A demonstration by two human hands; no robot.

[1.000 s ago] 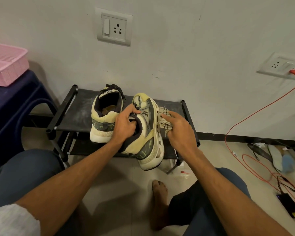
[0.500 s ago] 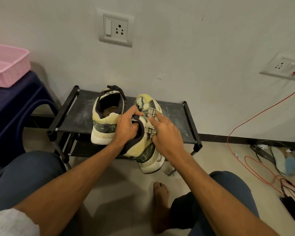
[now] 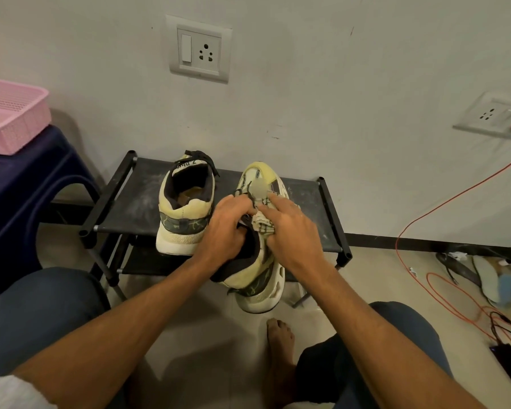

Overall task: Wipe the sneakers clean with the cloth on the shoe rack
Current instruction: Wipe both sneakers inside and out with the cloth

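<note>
left hand grips the cream mesh sneaker; right hand presses crumpled cloth on it.

Dressed in dark blue jeans and a white sleeve on the left arm. Bare forearms, bare left hand and right hand, one bare foot.

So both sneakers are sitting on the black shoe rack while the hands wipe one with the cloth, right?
Not quite. Only one sneaker sits on the shoe rack. The head view shows the left hand holding the other sneaker up while the right hand wipes it with the cloth.
</note>
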